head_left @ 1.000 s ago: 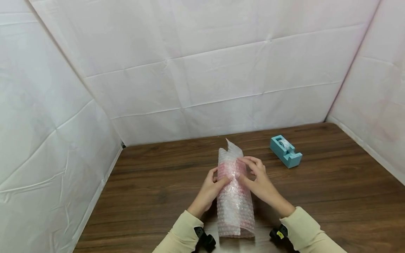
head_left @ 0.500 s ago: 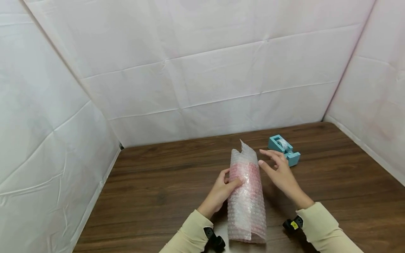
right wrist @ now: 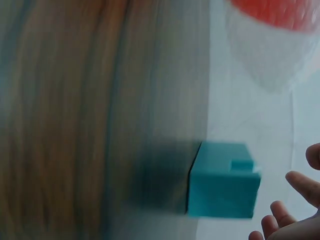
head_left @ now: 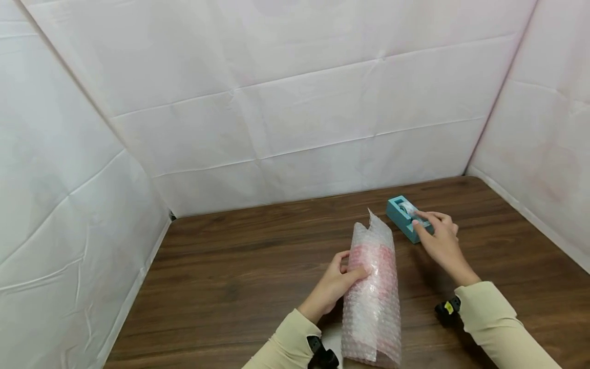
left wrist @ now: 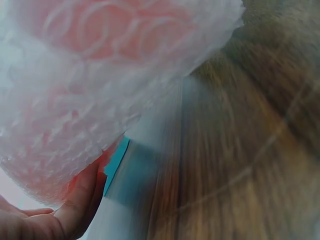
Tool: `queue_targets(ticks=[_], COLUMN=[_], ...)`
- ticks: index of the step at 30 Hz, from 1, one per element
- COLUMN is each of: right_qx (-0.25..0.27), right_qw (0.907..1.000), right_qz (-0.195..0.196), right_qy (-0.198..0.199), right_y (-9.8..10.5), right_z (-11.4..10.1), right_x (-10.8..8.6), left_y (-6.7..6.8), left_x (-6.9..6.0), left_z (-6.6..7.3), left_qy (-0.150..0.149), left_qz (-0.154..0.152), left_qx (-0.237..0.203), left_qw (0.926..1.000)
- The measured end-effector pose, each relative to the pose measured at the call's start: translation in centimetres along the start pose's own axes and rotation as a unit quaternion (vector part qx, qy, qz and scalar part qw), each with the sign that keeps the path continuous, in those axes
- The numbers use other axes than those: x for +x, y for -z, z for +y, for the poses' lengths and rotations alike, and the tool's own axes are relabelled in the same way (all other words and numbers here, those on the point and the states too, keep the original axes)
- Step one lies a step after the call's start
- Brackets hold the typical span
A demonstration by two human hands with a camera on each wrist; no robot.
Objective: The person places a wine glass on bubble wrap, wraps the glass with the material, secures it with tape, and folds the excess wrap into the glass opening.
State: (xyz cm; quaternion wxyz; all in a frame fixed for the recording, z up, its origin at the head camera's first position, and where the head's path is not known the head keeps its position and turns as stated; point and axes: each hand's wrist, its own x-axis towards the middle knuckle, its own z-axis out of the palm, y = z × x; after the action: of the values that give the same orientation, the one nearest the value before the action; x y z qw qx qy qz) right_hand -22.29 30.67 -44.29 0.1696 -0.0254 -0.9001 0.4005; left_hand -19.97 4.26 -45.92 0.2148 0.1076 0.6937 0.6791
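Note:
A bubble-wrap roll (head_left: 373,307) with a pink-red band of contents showing through stands at a slant in the head view. My left hand (head_left: 333,284) grips its left side, thumb across the front and fingers round behind. Close up, the bubble wrap (left wrist: 75,95) fills the left wrist view's upper left, with a finger (left wrist: 80,205) against it. To the right, my right hand (head_left: 442,246) reaches over a teal tape dispenser (head_left: 397,212) with a roll of clear tape. In the right wrist view its fingers are spread, apart from the dispenser (right wrist: 222,195).
The dark wooden table (head_left: 239,271) extends on both sides of the roll. White sheeting (head_left: 295,102) encloses the back, left and right. A pale patch (head_left: 333,341) shows beside the roll's lower end; I cannot tell what it is.
My right hand has left the bubble-wrap roll and moved right to above the tape dispenser. My left hand has shifted right with the roll, still gripping it.

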Motion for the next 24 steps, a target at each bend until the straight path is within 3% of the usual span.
queue_targets(ticks=[9,24], right_qx=[-0.036,-0.128], right_qw=[0.9990,0.9902], right_qz=[-0.017,-0.054], right_qy=[-0.021,-0.015], right_y=[0.8,1.4], right_z=[2.6,3.4], right_x=[1.4,2.7], left_y=[-0.6,-0.7], left_x=[-0.1,-0.2], left_z=[-0.5,-0.8], left_qy=[0.012,0.011], left_qz=[-0.017,-0.025], left_qx=[-0.004,0.004], left_qw=[0.9998,0.9996])
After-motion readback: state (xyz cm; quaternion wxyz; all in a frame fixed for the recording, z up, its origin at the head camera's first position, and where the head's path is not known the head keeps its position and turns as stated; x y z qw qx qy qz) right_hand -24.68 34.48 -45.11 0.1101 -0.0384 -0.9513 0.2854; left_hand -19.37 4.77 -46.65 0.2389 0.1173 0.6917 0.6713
